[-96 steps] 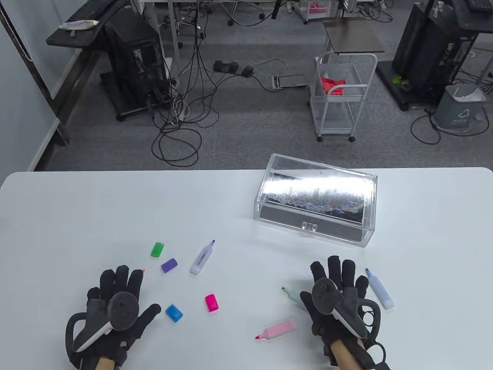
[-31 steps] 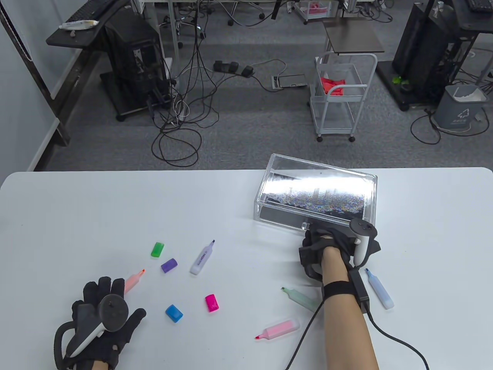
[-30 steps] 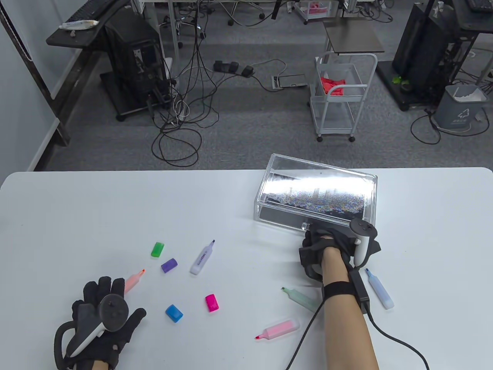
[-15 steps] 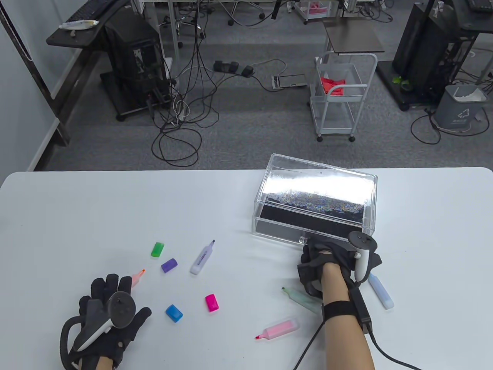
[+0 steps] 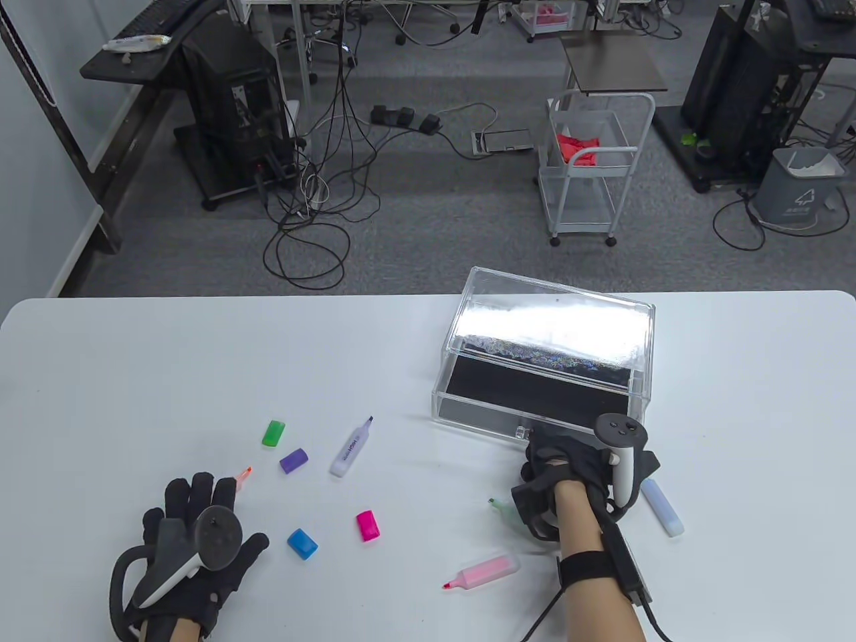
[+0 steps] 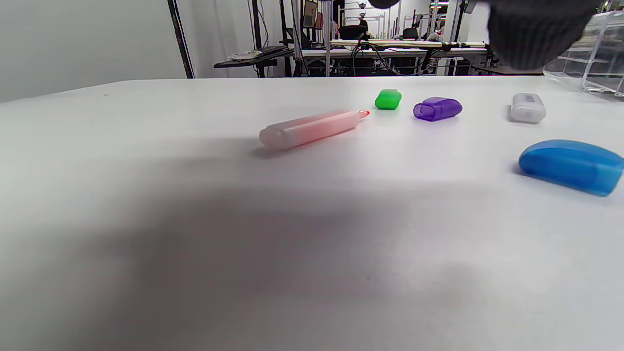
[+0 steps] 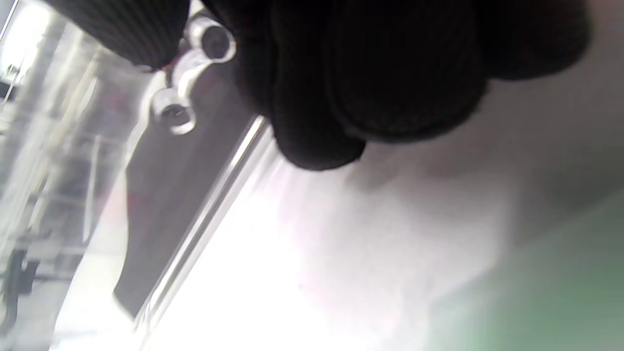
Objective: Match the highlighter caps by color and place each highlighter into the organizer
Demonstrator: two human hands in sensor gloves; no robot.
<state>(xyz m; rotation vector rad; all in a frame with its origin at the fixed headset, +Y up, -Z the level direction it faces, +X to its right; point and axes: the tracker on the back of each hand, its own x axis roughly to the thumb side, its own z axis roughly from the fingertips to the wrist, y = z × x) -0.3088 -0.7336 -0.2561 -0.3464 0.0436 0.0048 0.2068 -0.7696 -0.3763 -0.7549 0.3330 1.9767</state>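
The organizer (image 5: pixel 548 348) stands on the desk (image 5: pixel 200 361), its drawer (image 5: pixel 521 404) partly out. The drawer's handle (image 7: pixel 190 73) is pinched by the right hand (image 5: pixel 568 468). Left of the organizer, the left hand (image 5: pixel 194 542) lies flat, fingers spread, near the orange highlighter (image 6: pixel 312 129).

Caps (image 5: pixel 294 461) lie left of the organizer (image 5: pixel 545 354) on the table (image 5: pixel 200 361).

We take this for a lab or tech workroom: behind the white counter (image 5: pixel 200 361) we see grey carpet strewn with loose cables (image 5: pixel 314 221), a power strip (image 5: pixel 404 118), black equipment racks (image 5: pixel 231 100), a white wheeled cart (image 5: pixel 592 167) and a grey bin (image 5: pixel 799 184).
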